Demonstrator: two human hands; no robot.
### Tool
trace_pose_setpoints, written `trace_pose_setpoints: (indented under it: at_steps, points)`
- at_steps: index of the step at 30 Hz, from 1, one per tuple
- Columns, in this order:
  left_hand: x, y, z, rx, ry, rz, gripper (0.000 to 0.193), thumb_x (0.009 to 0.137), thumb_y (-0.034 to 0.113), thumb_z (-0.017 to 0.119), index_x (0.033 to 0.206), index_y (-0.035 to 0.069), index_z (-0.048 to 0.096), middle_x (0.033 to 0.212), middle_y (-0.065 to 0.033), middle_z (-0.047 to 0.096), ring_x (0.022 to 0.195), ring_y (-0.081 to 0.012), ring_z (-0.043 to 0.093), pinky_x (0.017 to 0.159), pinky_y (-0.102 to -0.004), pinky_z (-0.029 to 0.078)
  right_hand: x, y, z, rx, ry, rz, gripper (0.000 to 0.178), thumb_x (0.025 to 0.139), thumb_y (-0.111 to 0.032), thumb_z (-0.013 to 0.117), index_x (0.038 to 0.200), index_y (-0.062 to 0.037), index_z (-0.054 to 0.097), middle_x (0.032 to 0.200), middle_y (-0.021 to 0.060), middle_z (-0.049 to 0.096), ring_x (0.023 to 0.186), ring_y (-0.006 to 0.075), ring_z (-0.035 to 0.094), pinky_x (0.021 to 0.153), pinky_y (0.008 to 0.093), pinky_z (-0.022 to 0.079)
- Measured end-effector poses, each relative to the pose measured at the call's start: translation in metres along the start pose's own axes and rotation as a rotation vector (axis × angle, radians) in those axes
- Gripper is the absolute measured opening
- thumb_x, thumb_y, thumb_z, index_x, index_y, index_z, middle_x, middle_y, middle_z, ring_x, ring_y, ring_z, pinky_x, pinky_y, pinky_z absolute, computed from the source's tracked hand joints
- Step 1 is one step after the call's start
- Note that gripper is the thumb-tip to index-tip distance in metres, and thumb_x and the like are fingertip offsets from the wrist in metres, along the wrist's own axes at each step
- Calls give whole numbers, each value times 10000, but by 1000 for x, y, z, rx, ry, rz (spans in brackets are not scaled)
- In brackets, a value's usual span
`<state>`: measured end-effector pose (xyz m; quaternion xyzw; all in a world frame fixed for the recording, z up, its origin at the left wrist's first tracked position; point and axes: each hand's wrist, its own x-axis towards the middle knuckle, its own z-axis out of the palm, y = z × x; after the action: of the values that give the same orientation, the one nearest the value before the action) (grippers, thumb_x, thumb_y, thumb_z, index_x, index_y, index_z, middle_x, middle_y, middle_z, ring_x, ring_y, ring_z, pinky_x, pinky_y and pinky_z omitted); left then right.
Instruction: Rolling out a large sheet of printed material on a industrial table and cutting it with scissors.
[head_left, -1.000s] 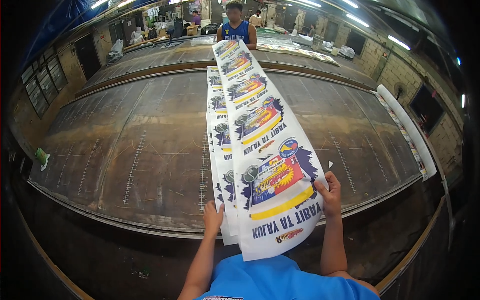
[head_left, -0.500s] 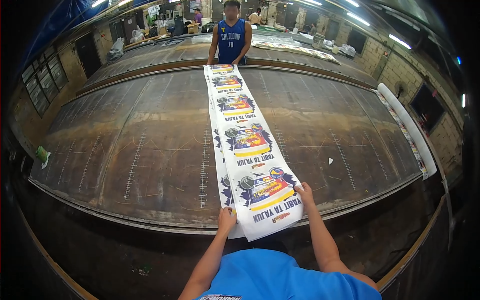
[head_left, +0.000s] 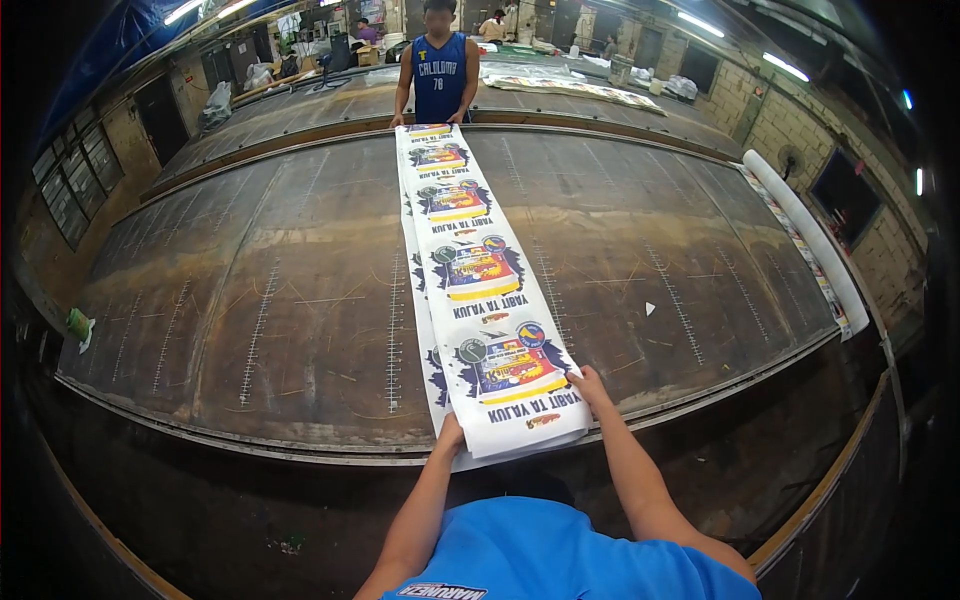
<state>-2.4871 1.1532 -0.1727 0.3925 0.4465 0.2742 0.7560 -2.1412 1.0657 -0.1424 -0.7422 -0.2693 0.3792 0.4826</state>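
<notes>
A long white printed sheet [head_left: 478,312], with the same colourful design repeated down it, stretches across the wide table from near edge to far edge. It looks like cloth and lies in at least two layers, the lower one showing along the left side. My left hand [head_left: 450,433] is closed on the left edge near its close end, fingers partly hidden. At the right edge my right hand [head_left: 590,388] pinches the sheet between thumb and fingers. Across the table a person in a blue sleeveless jersey [head_left: 439,75] has both hands at the far end.
The dark table [head_left: 320,300] bears rows of white ruled marks. A white roll [head_left: 806,238] lies along its right end beside printed material. A small white scrap [head_left: 650,309] rests right of the sheet, and a green packet [head_left: 79,324] at the left end. More tables stand behind.
The sheet's near end has shifted slightly away from me, with less hanging over the near edge. Both hands keep their hold. The whole view has shifted a little.
</notes>
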Motion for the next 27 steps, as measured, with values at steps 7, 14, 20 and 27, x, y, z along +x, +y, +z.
trace_pose_setpoints:
  at_steps: [7,14,20,27]
  points:
    - [-49,-1,-61,572,42,31,361,826,230,713,1041,-60,709,955,-155,739,857,-194,692,740,-333,532,-30,33,21,-17,-76,-13,447,870,-164,737,1202,-7,482,1041,167,670,952,215,651,821,344,513]
    - [-58,18,-89,737,163,18,258,866,202,666,881,-56,681,750,-142,702,595,-219,668,575,-365,532,-48,26,34,-379,124,-180,523,875,-57,690,1340,-54,449,900,102,661,838,174,648,748,320,502]
    - [-46,23,-94,914,178,113,204,888,159,624,850,-36,671,675,-123,656,529,-220,649,509,-363,528,-28,27,52,-157,96,-297,494,862,3,664,1310,-60,466,821,77,622,748,141,601,688,303,474]
    - [-57,48,-88,1198,384,137,341,941,286,571,1059,-15,677,1146,-240,654,1067,-366,637,885,-451,504,-36,33,54,-519,251,-275,494,837,-184,711,1255,-22,502,1036,184,639,943,324,648,855,416,512]
